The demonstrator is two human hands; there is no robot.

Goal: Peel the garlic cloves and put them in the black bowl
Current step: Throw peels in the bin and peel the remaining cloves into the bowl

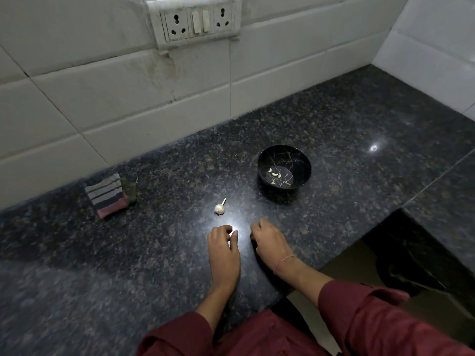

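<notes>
A black bowl (284, 168) with gold crack lines stands on the dark granite counter (128, 253); several peeled cloves (275, 173) lie in its bottom. A small garlic bulb (219, 208) with a short stem rests on the counter left of the bowl. My left hand (223, 249) lies just below the bulb, fingers curled, with a pale bit at the fingertips that I cannot identify. My right hand (270, 242) rests beside it, fingers curled under; whether it holds anything is hidden.
A folded striped cloth (109, 196) sits at the back left by the tiled wall. A switch and socket plate (198, 20) is on the wall above. The counter's edge drops away at the lower right to a dark floor (401, 258).
</notes>
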